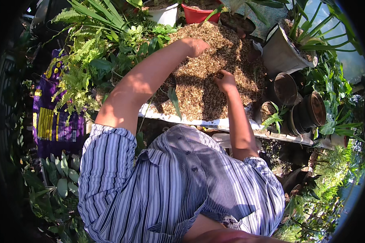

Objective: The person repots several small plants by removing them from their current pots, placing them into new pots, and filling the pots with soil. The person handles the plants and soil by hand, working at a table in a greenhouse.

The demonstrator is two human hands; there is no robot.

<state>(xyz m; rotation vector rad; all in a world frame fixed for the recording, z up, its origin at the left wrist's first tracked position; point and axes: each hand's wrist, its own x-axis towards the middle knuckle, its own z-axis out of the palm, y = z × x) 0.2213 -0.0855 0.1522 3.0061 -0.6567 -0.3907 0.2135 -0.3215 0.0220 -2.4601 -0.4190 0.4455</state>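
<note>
A broad heap of loose tan chaff, like rice husks (188, 88), is spread before me on a white sheet (213, 122). My left hand (198, 48) reaches into the far part of the heap, and its fingers are hidden in the husks. Nearer to me, my right hand (226, 82) rests low at the middle of the heap. Its thumb and forefinger are apart, with a dark gap between them and nothing plainly held. Shadows fall across the husks around both hands.
Behind the heap stand a red pot (202, 13) and a white pot (164, 15). To the right are a tilted grey planter (287, 50) and several stacked dark pots (307, 111). Ferns (76, 73) and a purple printed bag (59, 121) crowd the left.
</note>
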